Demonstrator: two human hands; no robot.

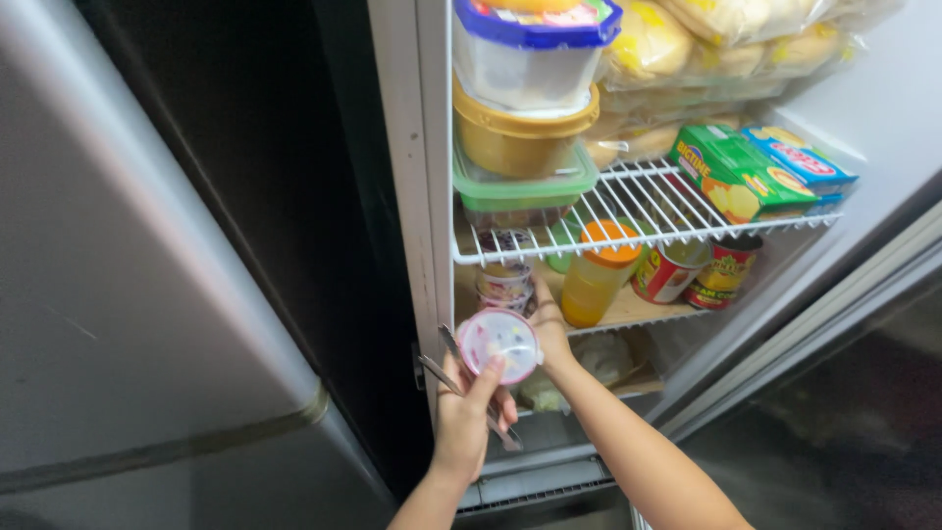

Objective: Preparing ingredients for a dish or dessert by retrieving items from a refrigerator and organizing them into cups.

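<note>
Head view
Room: an open fridge (432, 147) with a white frame; its grey door (118, 294) swings off to the left, and a dark floor shows at lower right.
Wire shelf (648, 211): stacked tubs (525, 98) at left, bagged buns (706, 39) behind, a green box (736, 175) and a blue box (800, 155) at right.
Lower shelf (638, 312): an orange-capped bottle (597, 275), two cans (697, 270) and small cups (503, 280).
Cup: a small round pink-rimmed cup (498, 344) is held in front of the lower shelf, its lid toward the camera.
Left hand (471, 417): thumb on the cup's lower rim; the fingers are closed around metal tongs (446, 368), which stick out just left of the cup.
Right hand (549, 329): touches the cup's right edge from behind; its fingers are hidden by the cup, so I cannot tell how they are curled.
</note>
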